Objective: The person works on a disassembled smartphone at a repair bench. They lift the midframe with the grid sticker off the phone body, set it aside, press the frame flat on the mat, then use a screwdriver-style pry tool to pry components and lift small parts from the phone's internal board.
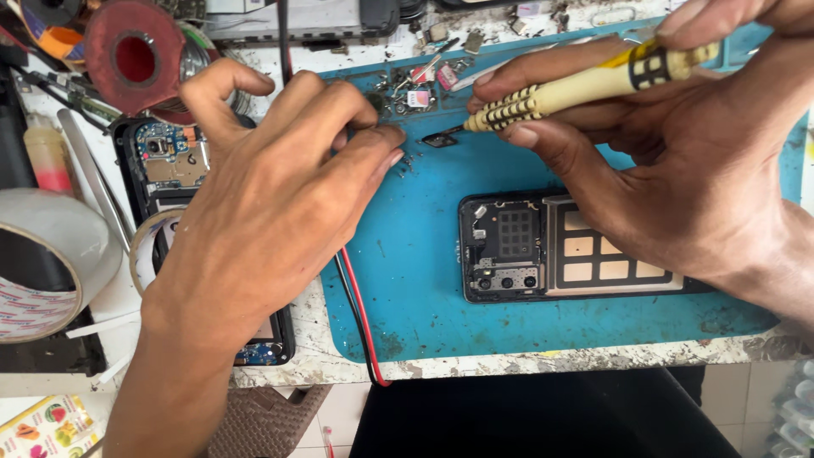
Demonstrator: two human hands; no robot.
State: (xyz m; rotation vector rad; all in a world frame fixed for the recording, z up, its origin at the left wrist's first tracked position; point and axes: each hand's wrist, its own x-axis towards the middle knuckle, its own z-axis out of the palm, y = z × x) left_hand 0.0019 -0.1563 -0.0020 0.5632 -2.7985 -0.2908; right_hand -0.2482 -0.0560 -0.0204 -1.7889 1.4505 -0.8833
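Right hand [678, 144] grips yellow screwdriver [585, 85] over blue mat [407, 271]; left hand [271, 187] perhaps pinching screws.

Both arms are bare as far as the picture shows; no sleeve covers either forearm or wrist. The left hand [263, 203] wears no glove, no ring and no watch, and its nails are short. The right hand [678, 170] is also without glove, ring or band. The knuckles are creased, and the fingers of both hands look a little dusty and worn.
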